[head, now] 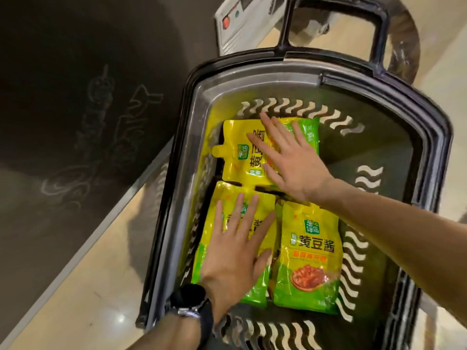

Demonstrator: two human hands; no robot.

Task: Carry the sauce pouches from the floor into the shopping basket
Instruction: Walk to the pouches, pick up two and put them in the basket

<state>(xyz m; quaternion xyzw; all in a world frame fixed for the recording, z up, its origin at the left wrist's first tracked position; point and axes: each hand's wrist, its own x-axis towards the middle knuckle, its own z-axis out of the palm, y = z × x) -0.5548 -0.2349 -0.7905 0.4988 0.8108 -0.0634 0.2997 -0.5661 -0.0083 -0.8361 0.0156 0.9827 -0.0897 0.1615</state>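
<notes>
Three yellow-and-green sauce pouches lie flat inside the grey shopping basket (429, 157). My left hand (240, 248), fingers straight and spread, presses on the near left pouch (217, 205). Over the far pouch (235, 152), which has a spout on its left side, my right hand (290, 157) lies flat with spread fingers. The near right pouch (308, 253) lies uncovered beside my left hand, label up. No pouch shows on the floor.
The basket's black pull handle (336, 26) stands up at the far end. A dark wall with chalk-like drawings (101, 122) runs along the left. A white device with a red button (227, 21) sits beyond the basket. Beige floor (88, 286) surrounds it.
</notes>
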